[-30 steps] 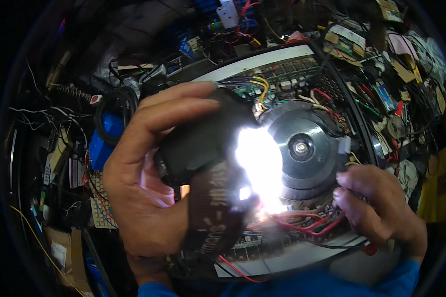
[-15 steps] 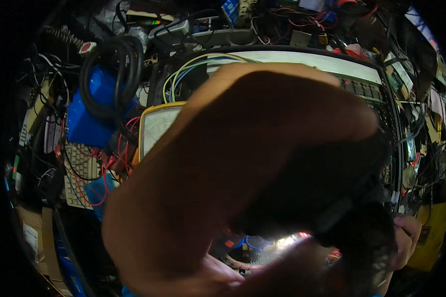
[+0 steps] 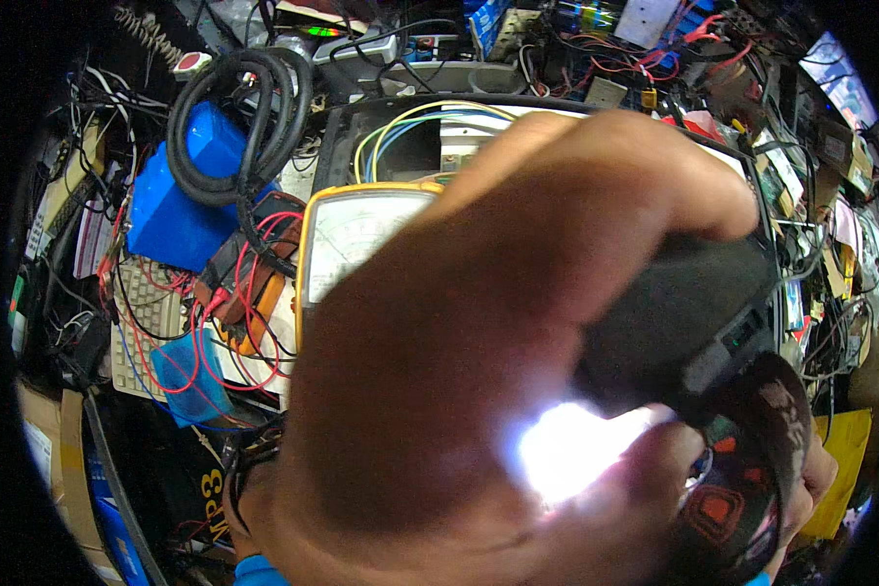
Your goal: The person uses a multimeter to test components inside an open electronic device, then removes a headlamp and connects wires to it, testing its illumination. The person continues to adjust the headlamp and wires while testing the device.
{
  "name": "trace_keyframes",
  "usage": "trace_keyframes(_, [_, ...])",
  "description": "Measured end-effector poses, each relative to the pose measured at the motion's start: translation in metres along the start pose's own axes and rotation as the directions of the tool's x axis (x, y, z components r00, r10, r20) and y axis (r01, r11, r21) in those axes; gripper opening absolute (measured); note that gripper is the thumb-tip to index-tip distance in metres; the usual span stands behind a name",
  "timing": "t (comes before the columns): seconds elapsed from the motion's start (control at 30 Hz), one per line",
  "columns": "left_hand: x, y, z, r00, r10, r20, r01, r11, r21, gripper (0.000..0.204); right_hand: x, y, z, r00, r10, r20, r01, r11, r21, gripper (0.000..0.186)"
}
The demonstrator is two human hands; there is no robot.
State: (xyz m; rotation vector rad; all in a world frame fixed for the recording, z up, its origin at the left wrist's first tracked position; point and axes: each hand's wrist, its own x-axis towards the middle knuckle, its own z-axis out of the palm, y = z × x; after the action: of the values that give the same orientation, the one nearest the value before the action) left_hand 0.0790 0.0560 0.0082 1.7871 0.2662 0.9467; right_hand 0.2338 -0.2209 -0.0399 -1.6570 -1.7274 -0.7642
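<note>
Filling the centre of the frame, one left hand (image 3: 439, 361) curls closed around one black lamp (image 3: 674, 303), right of centre, its one dark strap (image 3: 781, 405) at lower right. Gripping and lighting look done to us; what is left, we cannot tell. We count one blue block (image 3: 181, 210) at upper left, one yellow-rimmed meter (image 3: 352, 230) left of centre and, smallest, one right hand (image 3: 818, 477) at the right edge, its grip hidden from us.
</note>
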Motion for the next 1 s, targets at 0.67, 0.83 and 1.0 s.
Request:
trace_keyframes(0.67, [-0.015, 0.043, -0.012, 0.911, -0.404, 0.083, 0.408, 0.855, -0.319, 0.081, 0.083, -0.011, 0.076, 0.844, 0.339, 0.415, -0.527, 0.666, 0.528, 0.008])
trace_keyframes(0.83, [-0.017, 0.038, -0.011, 0.977, -0.214, -0.011, 0.208, 0.958, -0.196, 0.078, 0.079, -0.012, 0.078, 0.854, 0.321, 0.409, -0.511, 0.659, 0.551, 0.014])
trace_keyframes(1.0, [-0.022, 0.032, -0.019, 1.000, -0.008, 0.018, 0.010, 0.993, -0.121, 0.088, 0.072, -0.010, 0.094, 0.880, 0.348, 0.325, -0.474, 0.579, 0.664, 0.018])
